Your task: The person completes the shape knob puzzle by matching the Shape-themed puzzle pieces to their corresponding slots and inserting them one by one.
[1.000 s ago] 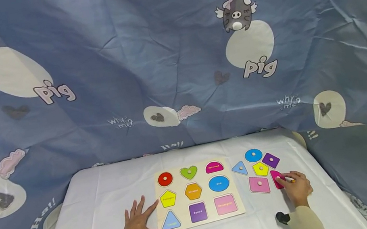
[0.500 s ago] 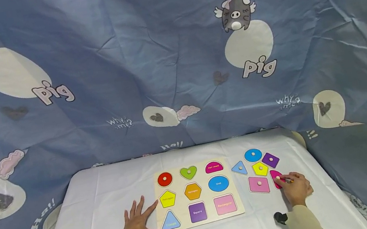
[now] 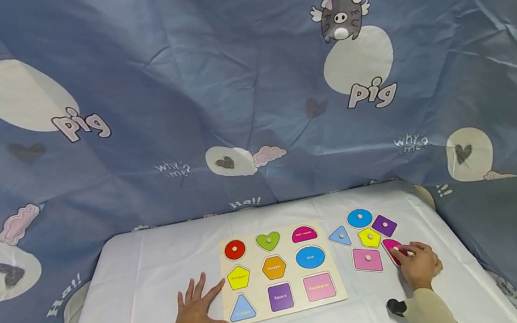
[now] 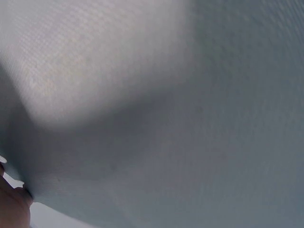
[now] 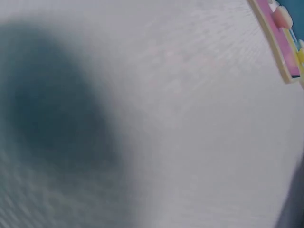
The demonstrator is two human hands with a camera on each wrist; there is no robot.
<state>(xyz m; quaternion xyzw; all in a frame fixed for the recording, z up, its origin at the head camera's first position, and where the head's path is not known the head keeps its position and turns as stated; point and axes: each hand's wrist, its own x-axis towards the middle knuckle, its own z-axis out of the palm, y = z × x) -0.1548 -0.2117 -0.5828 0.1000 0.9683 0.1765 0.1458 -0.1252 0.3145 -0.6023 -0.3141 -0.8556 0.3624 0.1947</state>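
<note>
A wooden shape puzzle board (image 3: 260, 296) lies on the white cloth in the head view. My left hand (image 3: 194, 311) rests flat with spread fingers, thumb and forefinger at the board's left edge. At the right, my right hand (image 3: 419, 266) pinches the knob of a magenta half-round puzzle piece (image 3: 394, 256), partly covered by the fingers. Beside it lie a pink rectangle (image 3: 361, 265), a yellow pentagon (image 3: 364, 235), a purple square (image 3: 388, 228), a blue oval (image 3: 354, 218) and a blue triangle (image 3: 336, 236). A red circle (image 3: 229, 252) and green heart (image 3: 262, 240), both knobbed, sit in the board.
White cloth (image 3: 135, 287) covers the table, and a blue pig-print curtain (image 3: 243, 72) hangs behind it. Both wrist views show mostly blurred cloth. A corner of a pink piece (image 5: 270, 19) shows at the right wrist view's upper right.
The half-round piece has turned slightly under my right hand, its lower end shifting right. My left hand stays at the board. The head view has shifted a little.
</note>
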